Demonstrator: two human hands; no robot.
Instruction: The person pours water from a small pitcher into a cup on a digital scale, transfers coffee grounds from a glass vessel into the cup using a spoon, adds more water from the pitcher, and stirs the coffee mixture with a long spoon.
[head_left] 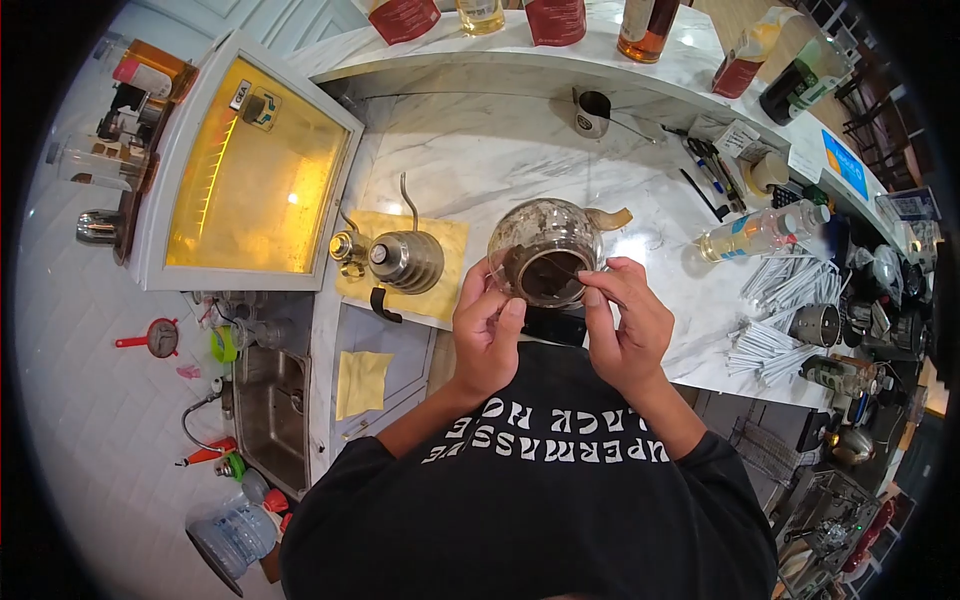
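A round glass pot with dark brown contents and a pale curved handle or spout is tilted so its wide mouth faces me. My left hand grips its lower left rim, thumb and fingers closed. At the right side of the mouth, the fingers of my right hand are pinched together. Whatever lies between those fingertips is too small to make out. Left of the pot, a steel gooseneck kettle with a black handle stands on a yellow cloth. A smaller metal object sits beside it.
Left is a lit glass-fronted cabinet, with a sink below. A metal cup stands at the back of the marble counter. To the right are clear bottles, bundled white straws and pens. More bottles line the raised ledge.
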